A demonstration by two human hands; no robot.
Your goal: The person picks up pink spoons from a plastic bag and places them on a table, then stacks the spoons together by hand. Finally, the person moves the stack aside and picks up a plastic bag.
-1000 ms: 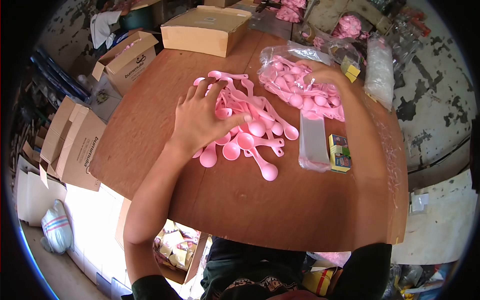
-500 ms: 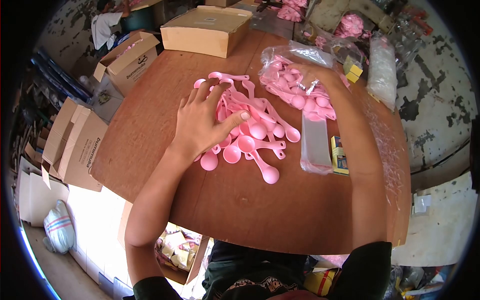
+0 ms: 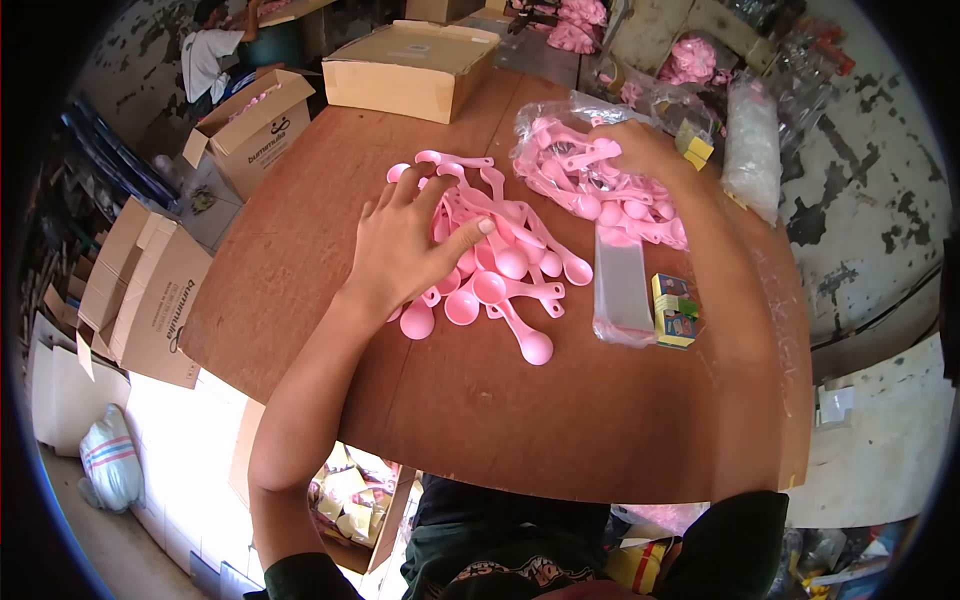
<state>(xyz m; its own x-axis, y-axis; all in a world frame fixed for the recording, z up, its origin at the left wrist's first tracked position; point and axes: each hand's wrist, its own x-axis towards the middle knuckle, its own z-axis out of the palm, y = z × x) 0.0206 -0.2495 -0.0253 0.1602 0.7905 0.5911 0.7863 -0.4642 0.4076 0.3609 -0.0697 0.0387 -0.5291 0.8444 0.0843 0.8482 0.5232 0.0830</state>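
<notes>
A loose pile of pink plastic scoop spoons [image 3: 535, 345] lies on the brown table. My left hand [image 3: 405, 230] rests over the pile's left side, fingers spread and thumb stretched out to the right. To the right, more pink spoons [image 3: 590, 205] are heaped in an open clear plastic bag [image 3: 530, 115]. My right hand [image 3: 640, 150] reaches into the bag's top, its fingers curled at some spoons there. The fingertips are partly hidden behind the spoons.
A stack of clear plastic sleeves [image 3: 622, 290] and a small yellow-blue box [image 3: 675, 312] lie below the bag. A cardboard box [image 3: 400, 75] stands at the table's back. Open cartons [image 3: 250, 140] stand left on the floor. Another person [image 3: 205, 60] is at the far left.
My right hand has shifted slightly, and spoons now stand up at its fingers. The spoons in the bag have been stirred. My left hand stays spread on the pile.
</notes>
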